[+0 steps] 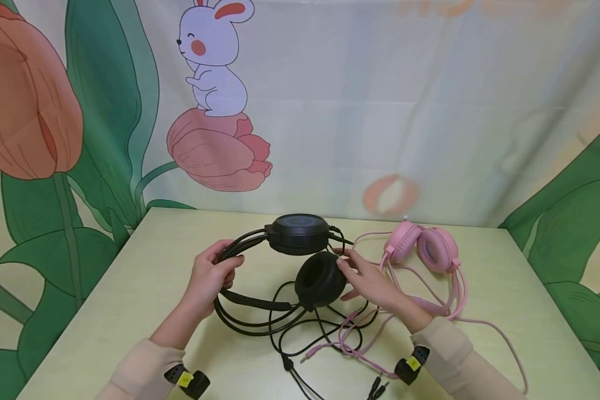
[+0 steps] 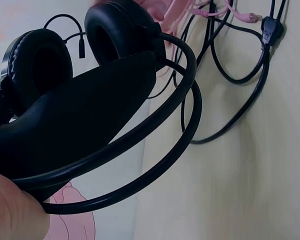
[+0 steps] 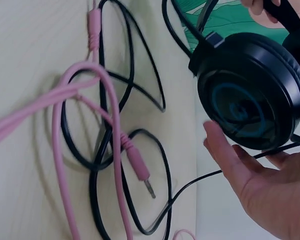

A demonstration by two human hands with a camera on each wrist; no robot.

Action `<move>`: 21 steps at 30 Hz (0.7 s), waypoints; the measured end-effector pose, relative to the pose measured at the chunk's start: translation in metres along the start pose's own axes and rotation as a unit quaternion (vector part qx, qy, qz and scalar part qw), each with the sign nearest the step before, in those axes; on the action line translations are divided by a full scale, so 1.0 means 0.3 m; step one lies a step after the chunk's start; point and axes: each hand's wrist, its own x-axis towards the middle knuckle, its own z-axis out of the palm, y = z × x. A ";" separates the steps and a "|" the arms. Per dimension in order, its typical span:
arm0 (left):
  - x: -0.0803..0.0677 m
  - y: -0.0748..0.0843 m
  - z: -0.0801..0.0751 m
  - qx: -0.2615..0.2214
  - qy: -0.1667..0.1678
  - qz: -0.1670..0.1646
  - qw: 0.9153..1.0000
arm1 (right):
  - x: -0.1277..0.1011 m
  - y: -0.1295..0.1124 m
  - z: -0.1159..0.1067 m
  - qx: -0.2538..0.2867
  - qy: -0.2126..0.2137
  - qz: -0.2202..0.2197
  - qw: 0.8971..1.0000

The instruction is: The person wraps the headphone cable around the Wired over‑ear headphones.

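Observation:
A pair of black over-ear headphones [image 1: 256, 300] is held up over the table. My left hand [image 1: 213, 270] grips its headband at the left, thumb on the near side. Toward my right hand lie the two ear cups; the upper one [image 1: 300, 233] shows its round outer face. The lower ear cup [image 1: 320, 280] turns its cushion forward. My right hand [image 1: 367, 278] holds this lower cup at its right rim, thumb on the edge and fingers spread around it. In the right wrist view the outer face of the cup [image 3: 240, 107] shows a blue ring, and some fingertips are hidden.
Pink headphones [image 1: 437, 250] lie at the back right of the table [image 1: 145, 289]. Their pink cable [image 3: 60, 150] tangles with the black cable [image 2: 230, 125] below the held headphones. A printed curtain [image 1: 330, 111] hangs behind the table.

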 end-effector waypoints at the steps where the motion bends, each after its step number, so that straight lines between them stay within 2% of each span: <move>1: 0.000 0.001 0.004 0.001 0.001 0.000 1.000 | -0.003 -0.004 0.000 0.018 -0.008 0.007 1.000; 5: 0.001 0.003 0.019 0.002 0.006 0.005 1.000 | -0.011 -0.018 0.003 0.077 -0.029 0.029 0.996; 8: 0.001 0.002 0.031 0.006 0.008 0.010 1.000 | -0.012 -0.027 0.009 0.104 -0.028 0.041 0.993; 15: 0.008 -0.006 0.051 0.022 0.016 0.019 0.999 | -0.018 -0.049 0.028 0.167 0.009 0.062 0.984; 21: 0.013 -0.007 0.059 0.045 0.022 0.030 0.998 | -0.028 -0.052 0.033 0.184 0.038 0.071 0.980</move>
